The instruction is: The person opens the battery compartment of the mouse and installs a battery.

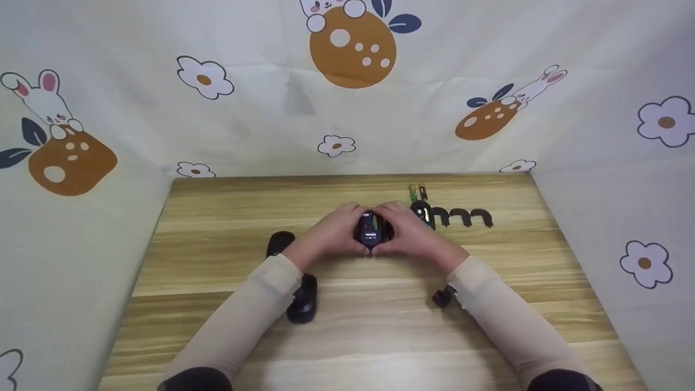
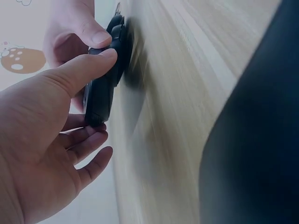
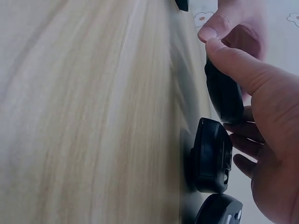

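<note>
A black computer mouse (image 1: pixel 371 228) is held bottom side up between both hands, its label and a green battery in its open bay facing the head camera. My left hand (image 1: pixel 335 231) grips its left side, thumb on the near end. From the other side my right hand (image 1: pixel 408 229) grips it, the thumbs nearly meeting. In the right wrist view the held mouse (image 3: pixel 224 93) is raised off the table. Beside it there, a second mouse (image 3: pixel 212 156) lies on the wood, mostly hidden by the right hand in the head view.
Another upturned mouse (image 1: pixel 422 213) lies right of the hands, with two batteries (image 1: pixel 418 192) behind it. Three black curved covers (image 1: pixel 460 216) stand in a row farther right. By the left forearm lie two more mice, one farther (image 1: pixel 279 243) and one nearer (image 1: pixel 302 307).
</note>
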`<action>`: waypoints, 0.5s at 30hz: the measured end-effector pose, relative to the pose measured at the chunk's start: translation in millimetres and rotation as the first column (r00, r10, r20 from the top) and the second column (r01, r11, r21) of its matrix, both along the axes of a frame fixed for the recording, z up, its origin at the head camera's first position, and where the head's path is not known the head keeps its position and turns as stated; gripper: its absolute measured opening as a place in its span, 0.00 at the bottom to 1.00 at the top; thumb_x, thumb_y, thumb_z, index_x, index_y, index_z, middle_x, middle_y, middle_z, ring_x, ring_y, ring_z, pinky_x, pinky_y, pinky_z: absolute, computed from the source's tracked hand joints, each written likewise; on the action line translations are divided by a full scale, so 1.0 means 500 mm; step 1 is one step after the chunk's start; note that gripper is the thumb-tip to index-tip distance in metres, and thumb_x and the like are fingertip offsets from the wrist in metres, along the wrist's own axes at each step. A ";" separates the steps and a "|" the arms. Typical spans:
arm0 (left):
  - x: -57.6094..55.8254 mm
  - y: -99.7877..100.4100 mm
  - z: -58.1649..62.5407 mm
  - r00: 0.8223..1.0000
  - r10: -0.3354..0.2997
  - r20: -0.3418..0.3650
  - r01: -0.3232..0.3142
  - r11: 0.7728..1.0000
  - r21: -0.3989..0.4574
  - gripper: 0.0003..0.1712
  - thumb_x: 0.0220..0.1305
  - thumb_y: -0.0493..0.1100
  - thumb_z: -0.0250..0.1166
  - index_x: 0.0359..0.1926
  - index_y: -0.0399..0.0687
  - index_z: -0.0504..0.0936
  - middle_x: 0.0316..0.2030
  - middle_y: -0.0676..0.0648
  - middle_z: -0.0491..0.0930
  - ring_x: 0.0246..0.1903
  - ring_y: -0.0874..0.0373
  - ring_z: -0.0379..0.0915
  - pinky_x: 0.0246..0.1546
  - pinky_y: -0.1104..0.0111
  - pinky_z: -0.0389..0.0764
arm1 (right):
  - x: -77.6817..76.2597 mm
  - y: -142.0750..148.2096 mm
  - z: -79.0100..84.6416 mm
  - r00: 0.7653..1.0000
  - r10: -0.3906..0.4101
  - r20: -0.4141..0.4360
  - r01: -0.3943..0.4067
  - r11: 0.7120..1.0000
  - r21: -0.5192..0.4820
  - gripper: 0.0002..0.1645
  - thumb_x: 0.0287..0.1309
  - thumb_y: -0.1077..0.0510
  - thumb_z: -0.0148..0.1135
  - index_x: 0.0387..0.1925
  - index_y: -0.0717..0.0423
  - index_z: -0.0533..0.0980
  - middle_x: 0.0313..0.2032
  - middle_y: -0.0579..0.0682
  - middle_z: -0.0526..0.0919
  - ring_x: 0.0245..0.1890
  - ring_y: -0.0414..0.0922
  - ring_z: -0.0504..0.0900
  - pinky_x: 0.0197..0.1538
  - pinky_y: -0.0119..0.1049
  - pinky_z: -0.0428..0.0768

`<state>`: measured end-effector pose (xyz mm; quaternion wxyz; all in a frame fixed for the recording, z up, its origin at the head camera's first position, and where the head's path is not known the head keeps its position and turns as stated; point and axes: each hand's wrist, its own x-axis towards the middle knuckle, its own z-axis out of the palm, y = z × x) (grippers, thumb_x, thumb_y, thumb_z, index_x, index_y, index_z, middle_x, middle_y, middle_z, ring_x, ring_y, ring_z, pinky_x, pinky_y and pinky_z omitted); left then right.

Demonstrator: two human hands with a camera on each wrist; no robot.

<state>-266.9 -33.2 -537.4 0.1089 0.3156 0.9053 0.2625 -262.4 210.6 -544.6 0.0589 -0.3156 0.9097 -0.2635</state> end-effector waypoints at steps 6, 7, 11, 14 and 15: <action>-0.009 0.009 -0.006 0.999 -0.025 -0.035 0.023 0.999 -0.030 0.55 0.49 0.51 0.91 0.74 0.38 0.75 0.59 0.41 0.78 0.61 0.47 0.76 0.70 0.54 0.79 | -0.009 -0.002 -0.007 0.997 0.035 -0.064 -0.033 0.999 0.033 0.63 0.47 0.37 0.90 0.78 0.59 0.73 0.68 0.56 0.82 0.70 0.56 0.74 0.76 0.56 0.72; -0.010 0.011 -0.007 0.999 -0.026 -0.036 0.024 0.999 -0.038 0.55 0.49 0.51 0.92 0.74 0.38 0.75 0.59 0.41 0.78 0.61 0.47 0.76 0.70 0.54 0.79 | -0.010 -0.002 -0.008 0.997 0.037 -0.066 -0.035 0.999 0.038 0.63 0.46 0.37 0.90 0.78 0.59 0.73 0.67 0.56 0.82 0.70 0.57 0.74 0.76 0.56 0.72; -0.012 0.015 -0.011 0.999 -0.026 -0.030 0.023 0.997 -0.073 0.55 0.49 0.52 0.91 0.74 0.39 0.75 0.60 0.40 0.79 0.62 0.45 0.76 0.71 0.53 0.79 | -0.010 -0.004 -0.009 0.997 0.036 -0.073 -0.031 0.998 0.063 0.63 0.45 0.36 0.91 0.77 0.58 0.74 0.66 0.56 0.83 0.69 0.57 0.74 0.76 0.57 0.71; -0.012 0.018 -0.012 0.999 -0.028 -0.022 0.025 0.995 -0.098 0.55 0.50 0.53 0.91 0.74 0.39 0.75 0.61 0.40 0.78 0.63 0.44 0.76 0.71 0.52 0.78 | -0.010 -0.006 -0.012 0.997 0.027 -0.071 -0.020 0.996 0.086 0.62 0.45 0.35 0.90 0.76 0.58 0.75 0.67 0.56 0.83 0.70 0.57 0.73 0.78 0.57 0.69; -0.012 0.019 -0.012 0.999 -0.028 -0.021 0.026 0.994 -0.104 0.56 0.50 0.53 0.91 0.74 0.38 0.74 0.61 0.39 0.78 0.63 0.44 0.76 0.72 0.52 0.78 | -0.009 -0.006 -0.013 0.997 0.023 -0.071 -0.016 0.995 0.094 0.62 0.45 0.35 0.90 0.76 0.58 0.75 0.67 0.56 0.83 0.71 0.57 0.73 0.79 0.57 0.69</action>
